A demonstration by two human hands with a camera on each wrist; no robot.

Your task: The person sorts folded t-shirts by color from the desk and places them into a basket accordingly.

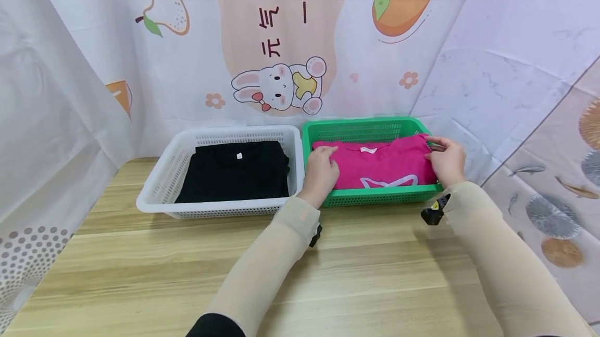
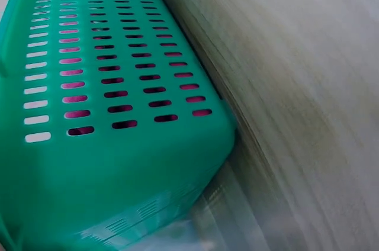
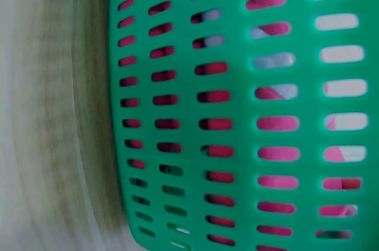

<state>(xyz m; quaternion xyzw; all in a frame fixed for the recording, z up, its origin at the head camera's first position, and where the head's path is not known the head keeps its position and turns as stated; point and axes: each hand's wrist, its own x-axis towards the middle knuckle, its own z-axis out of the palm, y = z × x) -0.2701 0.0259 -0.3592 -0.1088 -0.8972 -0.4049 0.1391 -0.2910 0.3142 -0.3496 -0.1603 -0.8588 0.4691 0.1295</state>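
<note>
A folded pink shirt (image 1: 385, 161) with a white neck label and a pale printed outline lies in the green basket (image 1: 382, 195). My left hand (image 1: 322, 173) reaches over the basket's front left corner, its fingertips at the shirt's left side; whether they grip the cloth is unclear. At the opposite side, my right hand (image 1: 448, 161) holds the shirt's right edge between thumb and fingers. Both wrist views show mostly the basket's slotted wall (image 2: 118, 85), with pink cloth (image 3: 278, 153) showing through the slots in the right wrist view; neither shows the fingers.
Left of the green basket stands a white basket (image 1: 213, 207) holding a folded black shirt (image 1: 236, 175). Both baskets rest on a wood-grain table (image 1: 187, 274). A printed curtain (image 1: 187, 76) hangs right behind them, with more cloth along both sides.
</note>
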